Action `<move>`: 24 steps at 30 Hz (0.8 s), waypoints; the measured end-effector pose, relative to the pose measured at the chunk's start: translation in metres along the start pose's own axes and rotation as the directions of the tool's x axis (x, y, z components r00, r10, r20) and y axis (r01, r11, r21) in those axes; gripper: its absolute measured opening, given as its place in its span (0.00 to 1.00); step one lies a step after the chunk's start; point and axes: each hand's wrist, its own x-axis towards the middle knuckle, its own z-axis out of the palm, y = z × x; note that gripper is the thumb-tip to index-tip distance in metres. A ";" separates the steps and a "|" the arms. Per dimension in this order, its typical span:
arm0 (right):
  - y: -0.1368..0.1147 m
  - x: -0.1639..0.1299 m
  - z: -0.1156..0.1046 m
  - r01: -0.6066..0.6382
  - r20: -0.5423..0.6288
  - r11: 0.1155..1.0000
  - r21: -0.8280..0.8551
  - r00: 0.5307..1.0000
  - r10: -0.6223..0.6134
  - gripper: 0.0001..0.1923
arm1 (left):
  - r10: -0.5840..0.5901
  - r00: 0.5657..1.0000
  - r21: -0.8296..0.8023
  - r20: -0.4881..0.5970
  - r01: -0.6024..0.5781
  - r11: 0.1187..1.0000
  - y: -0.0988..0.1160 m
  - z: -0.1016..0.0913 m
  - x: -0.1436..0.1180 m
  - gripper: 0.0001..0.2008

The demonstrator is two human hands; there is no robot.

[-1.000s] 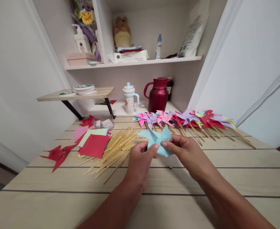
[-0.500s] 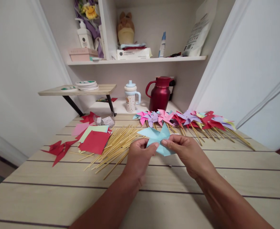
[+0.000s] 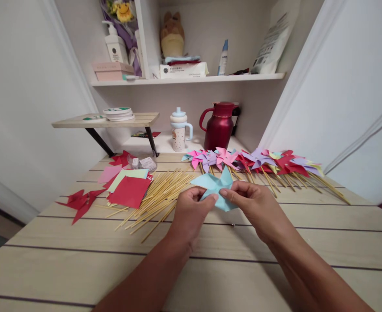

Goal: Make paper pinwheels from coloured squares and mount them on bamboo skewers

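A light-blue paper pinwheel (image 3: 223, 181) is held above the table between both my hands, its corners folded in and two pointed blades standing out at the top. My left hand (image 3: 194, 208) pinches its left side, with the thumb on top. From the right, my right hand (image 3: 254, 203) presses its thumb near the centre, the fingers behind the paper. Below the hands a tiny shiny pin (image 3: 233, 225) lies on the wood. Just left of my left hand spreads a pile of thin wooden sticks (image 3: 161, 197).
Finished pinwheels (image 3: 257, 159) on sticks lie in a row at the back right. Coloured paper squares (image 3: 130, 192) and a red folded paper (image 3: 83, 203) are at left. A red jug (image 3: 220, 128) and a cup (image 3: 178, 134) stand behind, beside a small raised shelf (image 3: 145, 118).
Both hands keep the same pinch on the blue pinwheel, which has hardly moved. The view has shifted very slightly.
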 end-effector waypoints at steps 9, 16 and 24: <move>-0.003 0.000 -0.005 0.044 -0.146 0.997 0.064 0.989 -0.034 0.17 | 0.007 0.999 -0.004 0.053 -0.007 1.000 0.000 -0.011 0.004 0.19; -0.002 0.000 -0.003 -0.003 -0.092 0.996 0.093 0.996 0.011 0.17 | -0.050 0.999 -0.105 -0.010 0.048 0.993 0.004 -0.006 0.001 0.16; -0.004 -0.002 0.002 -0.025 -0.052 0.995 0.095 0.998 0.030 0.18 | -0.029 0.990 -0.110 0.136 0.045 0.993 0.006 -0.005 -0.003 0.11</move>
